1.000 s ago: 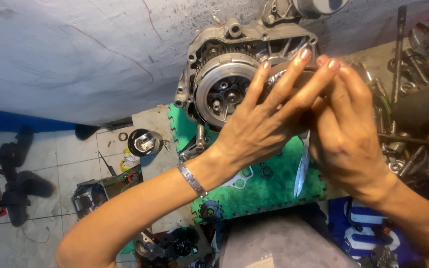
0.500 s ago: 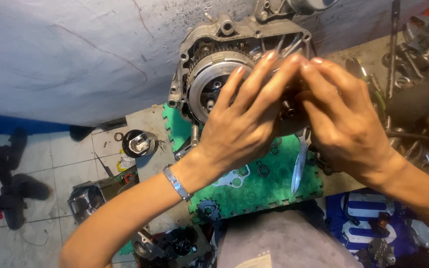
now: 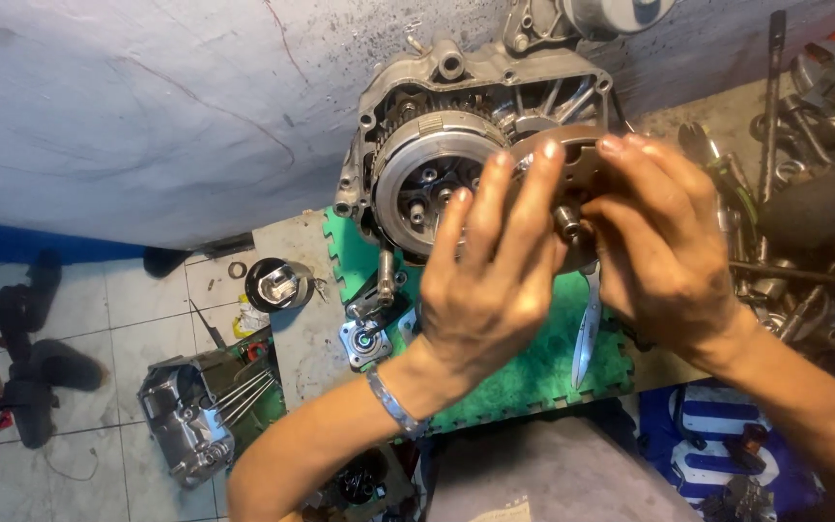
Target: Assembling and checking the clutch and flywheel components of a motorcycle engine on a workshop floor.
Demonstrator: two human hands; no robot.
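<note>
An open grey motorcycle engine case (image 3: 456,72) stands on a green foam mat (image 3: 533,372), its round clutch assembly (image 3: 427,179) facing me. My left hand (image 3: 490,280) and my right hand (image 3: 664,246) together hold a round metal plate (image 3: 562,159) with a small bearing at its middle, just right of the clutch. The left fingers reach up over the plate's face; the right fingers grip its upper right edge. A silver bracelet circles my left wrist.
A metal tool (image 3: 587,333) lies on the mat below the hands. A heap of wrenches and tools (image 3: 814,261) fills the right side. On the tiled floor at left sit another engine part (image 3: 186,420), a piston (image 3: 277,285) and dark shoes (image 3: 36,362).
Both hands have drawn slightly right and down off the clutch, which now shows more fully. The round plate now shows between the fingers.
</note>
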